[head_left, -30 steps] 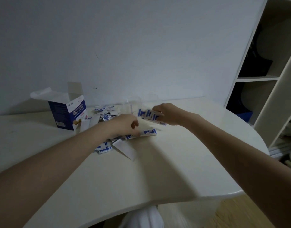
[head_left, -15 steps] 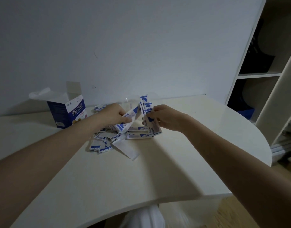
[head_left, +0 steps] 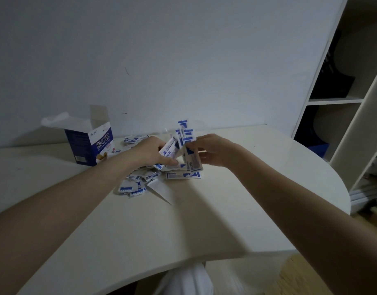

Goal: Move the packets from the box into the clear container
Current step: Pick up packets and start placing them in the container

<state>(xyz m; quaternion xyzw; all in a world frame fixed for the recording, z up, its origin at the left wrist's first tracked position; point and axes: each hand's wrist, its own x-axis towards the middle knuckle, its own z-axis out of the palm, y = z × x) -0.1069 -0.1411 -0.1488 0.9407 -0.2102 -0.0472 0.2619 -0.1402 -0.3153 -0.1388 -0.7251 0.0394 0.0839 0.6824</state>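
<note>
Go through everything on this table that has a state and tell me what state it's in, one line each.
Box: upright, top flaps open.
Loose packets: scattered flat on the table.
Left hand: pinching a packet.
Right hand: gripping a fanned bunch of packets, lifted off the table.
Clear container: behind the hands, barely visible; contents cannot be told.

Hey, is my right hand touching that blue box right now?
Apart. The head view shows the right hand gripping a bunch of packets, with the left hand and bare table between it and the blue box.
</note>
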